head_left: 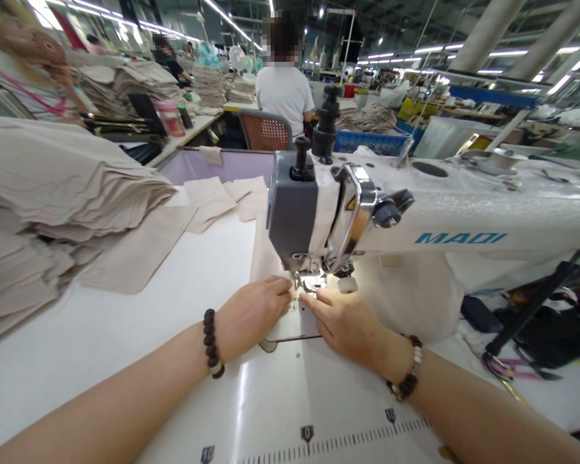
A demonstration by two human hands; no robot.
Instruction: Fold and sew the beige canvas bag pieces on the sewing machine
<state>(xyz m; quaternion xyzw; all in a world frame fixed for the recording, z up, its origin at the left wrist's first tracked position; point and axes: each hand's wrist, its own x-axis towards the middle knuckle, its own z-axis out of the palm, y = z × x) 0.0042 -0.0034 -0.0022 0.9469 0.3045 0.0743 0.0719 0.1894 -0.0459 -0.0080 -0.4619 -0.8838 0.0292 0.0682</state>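
Note:
A white MAQI sewing machine (464, 219) stands on the white table (125, 335). My left hand (251, 316) and my right hand (343, 322) meet just under its needle and presser foot (305, 282). Both hands have their fingers curled and pressed together at the needle plate (292, 325). What they pinch there is too small and too brightly lit to make out. Beige fabric (263, 248) runs behind the needle toward the back. Each wrist wears a dark bead bracelet.
A tall stack of beige fabric pieces (53, 193) fills the table's left side, with loose pieces (212, 200) behind. A ruler strip (319, 441) marks the front edge. A person in a white shirt (284, 90) sits ahead on a chair. Bags and cables (536, 328) lie at the right.

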